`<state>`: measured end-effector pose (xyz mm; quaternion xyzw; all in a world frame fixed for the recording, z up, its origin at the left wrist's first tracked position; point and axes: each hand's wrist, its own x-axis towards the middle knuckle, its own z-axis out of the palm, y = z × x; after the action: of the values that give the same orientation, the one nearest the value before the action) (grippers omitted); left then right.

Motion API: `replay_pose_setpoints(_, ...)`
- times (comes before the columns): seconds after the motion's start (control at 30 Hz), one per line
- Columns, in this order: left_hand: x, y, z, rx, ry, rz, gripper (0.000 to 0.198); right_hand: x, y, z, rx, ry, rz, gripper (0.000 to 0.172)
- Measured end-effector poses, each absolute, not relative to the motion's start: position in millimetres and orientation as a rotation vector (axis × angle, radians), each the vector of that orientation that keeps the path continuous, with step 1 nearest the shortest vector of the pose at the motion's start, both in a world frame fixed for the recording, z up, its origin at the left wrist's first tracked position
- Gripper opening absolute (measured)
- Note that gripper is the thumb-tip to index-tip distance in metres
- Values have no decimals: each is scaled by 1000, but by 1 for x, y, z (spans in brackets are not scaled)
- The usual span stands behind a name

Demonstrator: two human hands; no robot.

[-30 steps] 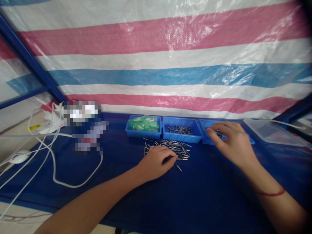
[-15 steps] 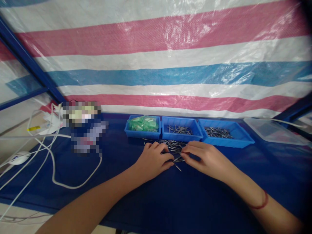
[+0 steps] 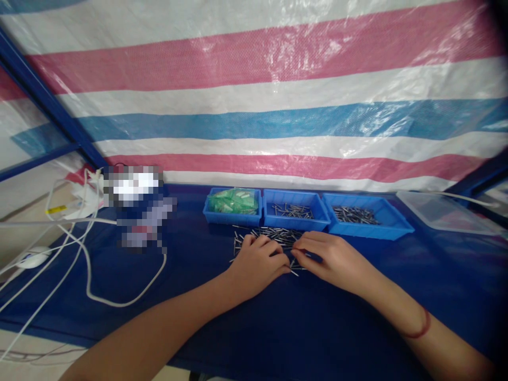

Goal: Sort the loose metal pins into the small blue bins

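Note:
A loose pile of thin metal nails (image 3: 273, 233) lies on the blue table in front of three blue bins. My left hand (image 3: 260, 264) rests over the pile's near left side, fingers curled down and thumb close to the forefinger. Across from it, my right hand (image 3: 327, 259) reaches in from the right, thumb and forefinger drawn together at the nails. What either set of fingertips holds is hidden or too small to make out. A few nails (image 3: 294, 269) stick out between the hands.
Behind the pile stand a left bin (image 3: 232, 218) with green packets, a middle bin (image 3: 293, 219) with some nails and a right bin (image 3: 371, 230) with more. A clear plastic lid (image 3: 444, 214) lies at right. White cables (image 3: 119, 304) trail across the left, beside blurred items.
My left hand has shifted slightly right and toward me, baring more nails at the pile's left side. My right hand has moved slightly left. Nails between the hands lie differently.

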<state>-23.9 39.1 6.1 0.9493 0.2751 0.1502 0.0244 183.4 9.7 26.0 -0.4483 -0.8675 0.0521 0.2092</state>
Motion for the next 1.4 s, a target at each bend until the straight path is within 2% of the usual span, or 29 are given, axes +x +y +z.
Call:
replay_pose_setpoints(0.37,-29,45,17,2673,996,722,17,174,11,19,-1220,-2244,424,16)
replay_pose_setpoints(0.7,-25,43,20,1910,986,945,18,161,7,18,-1240,-1940,710,23)
replay_pose_setpoints(1.4,-25,41,21,1946,924,981,17,158,9,12,-1247,-1822,774,19)
